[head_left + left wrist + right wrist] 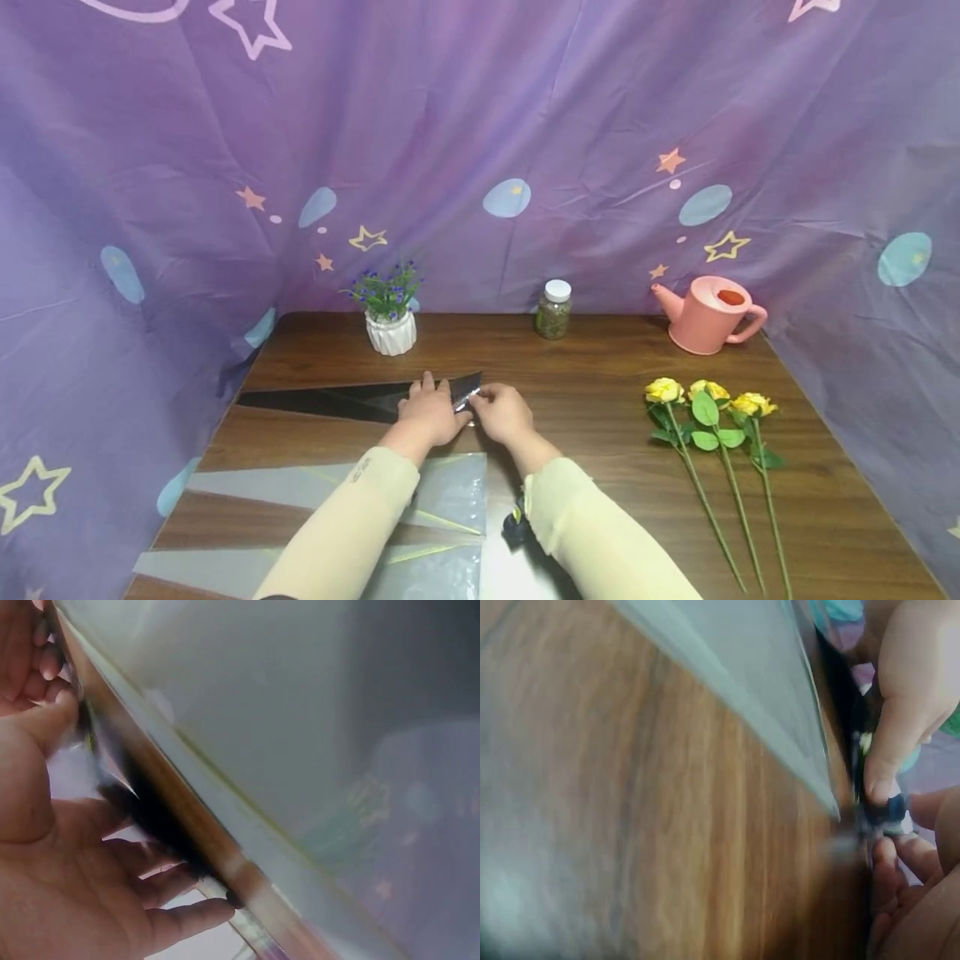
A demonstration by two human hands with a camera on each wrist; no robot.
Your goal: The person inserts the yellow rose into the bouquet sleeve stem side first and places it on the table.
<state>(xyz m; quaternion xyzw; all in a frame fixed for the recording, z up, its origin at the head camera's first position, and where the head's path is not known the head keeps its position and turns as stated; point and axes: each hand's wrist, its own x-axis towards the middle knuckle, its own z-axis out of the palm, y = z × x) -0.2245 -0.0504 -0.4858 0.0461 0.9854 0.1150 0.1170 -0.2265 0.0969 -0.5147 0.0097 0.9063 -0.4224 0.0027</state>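
Observation:
A long tapering black flower sleeve lies across the table, its narrow end to the left. My left hand rests on its wide part with the fingers stretched out, and the left wrist view shows those fingers spread along the dark film. At the sleeve's right end my right hand pinches the shiny raised edge between thumb and fingers. In the right wrist view both hands meet close together at this edge. Nearer to me lie two clear tapering sleeves, partly hidden under my left forearm.
Three yellow roses with long stems lie on the right of the wooden table. Along the back stand a white pot with purple flowers, a jar with a white lid and a pink watering can. A purple curtain hangs behind.

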